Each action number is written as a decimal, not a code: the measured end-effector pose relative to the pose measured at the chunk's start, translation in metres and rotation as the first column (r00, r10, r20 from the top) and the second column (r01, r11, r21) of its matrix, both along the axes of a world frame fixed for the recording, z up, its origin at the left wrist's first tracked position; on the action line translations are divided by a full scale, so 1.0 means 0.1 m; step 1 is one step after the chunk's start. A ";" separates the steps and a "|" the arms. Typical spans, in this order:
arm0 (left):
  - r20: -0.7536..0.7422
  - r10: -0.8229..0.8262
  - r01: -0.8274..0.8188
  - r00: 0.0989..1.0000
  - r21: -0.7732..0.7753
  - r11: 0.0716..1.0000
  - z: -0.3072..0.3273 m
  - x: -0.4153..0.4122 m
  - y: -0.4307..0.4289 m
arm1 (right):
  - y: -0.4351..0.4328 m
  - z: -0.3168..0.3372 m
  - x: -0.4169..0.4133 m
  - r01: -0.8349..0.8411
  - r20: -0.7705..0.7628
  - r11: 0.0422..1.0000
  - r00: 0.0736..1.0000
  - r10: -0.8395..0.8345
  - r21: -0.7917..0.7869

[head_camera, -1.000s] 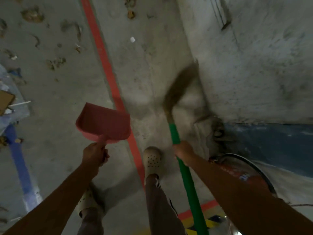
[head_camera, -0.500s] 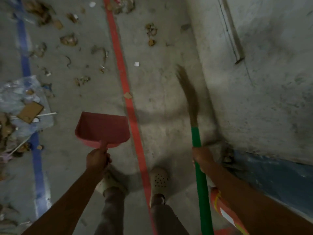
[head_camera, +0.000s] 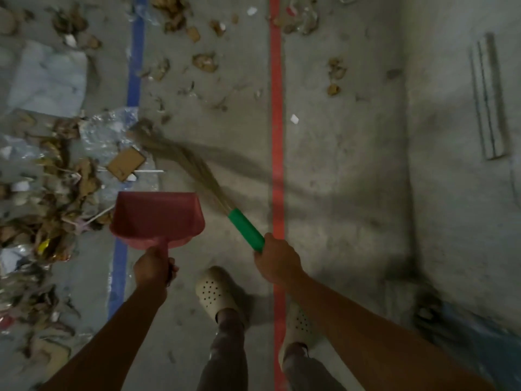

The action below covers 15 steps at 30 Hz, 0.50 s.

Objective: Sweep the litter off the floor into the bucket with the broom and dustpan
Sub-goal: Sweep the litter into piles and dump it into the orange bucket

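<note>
One broom (head_camera: 184, 162), one dustpan (head_camera: 156, 215), and two grips in shot: left grip (head_camera: 153, 268), right grip (head_camera: 275, 261). Two pale clogs: left clog (head_camera: 214, 292), right clog (head_camera: 298, 325). Two tape lines on the floor (head_camera: 338, 193): blue line (head_camera: 134, 66), red line (head_camera: 276, 80). One flat cardboard piece (head_camera: 126, 163). The litter (head_camera: 56, 210) scraps are too many to count!

The dustpan (head_camera: 156, 218) is just left of the broom (head_camera: 244, 229), whose bristles reach ahead-left to a cardboard piece (head_camera: 125, 163) at the litter pile's (head_camera: 48, 198) edge. The pile lies mostly left of the left stripe (head_camera: 134, 80); the wall (head_camera: 465, 193) stands right of the right stripe (head_camera: 276, 108).
</note>
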State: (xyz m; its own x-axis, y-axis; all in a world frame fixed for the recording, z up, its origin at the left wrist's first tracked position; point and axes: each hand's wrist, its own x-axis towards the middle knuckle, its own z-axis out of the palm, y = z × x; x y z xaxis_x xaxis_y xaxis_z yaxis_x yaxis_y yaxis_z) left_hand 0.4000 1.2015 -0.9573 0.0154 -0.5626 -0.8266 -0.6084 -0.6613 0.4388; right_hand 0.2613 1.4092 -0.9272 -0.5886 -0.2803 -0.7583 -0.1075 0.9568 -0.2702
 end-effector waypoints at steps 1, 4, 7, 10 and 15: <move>0.000 0.024 -0.024 1.000 -0.013 1.000 0.05 0.05 -0.13 | -0.09 0.07 -0.04 -0.020 -0.034 1.000 0.999 0.020 -0.005; 0.000 0.014 -0.014 1.000 -0.051 0.999 0.17 0.13 -0.48 | -0.26 0.22 -0.30 0.055 -0.117 0.998 0.992 -0.053 0.013; -0.028 -0.051 0.049 0.998 -0.062 0.997 0.27 0.04 -0.72 | -0.25 0.24 -0.68 0.257 -0.125 0.966 0.959 -0.255 0.006; -0.088 -0.144 0.140 0.986 -0.048 0.989 0.30 -0.23 -0.83 | -0.12 0.14 -1.15 0.488 -0.135 0.872 0.863 -0.487 -0.028; -0.092 -0.168 0.167 0.981 -0.017 0.986 0.13 -0.77 -0.79 | 0.22 -0.15 -1.88 0.828 -0.045 0.561 0.560 -0.828 -0.023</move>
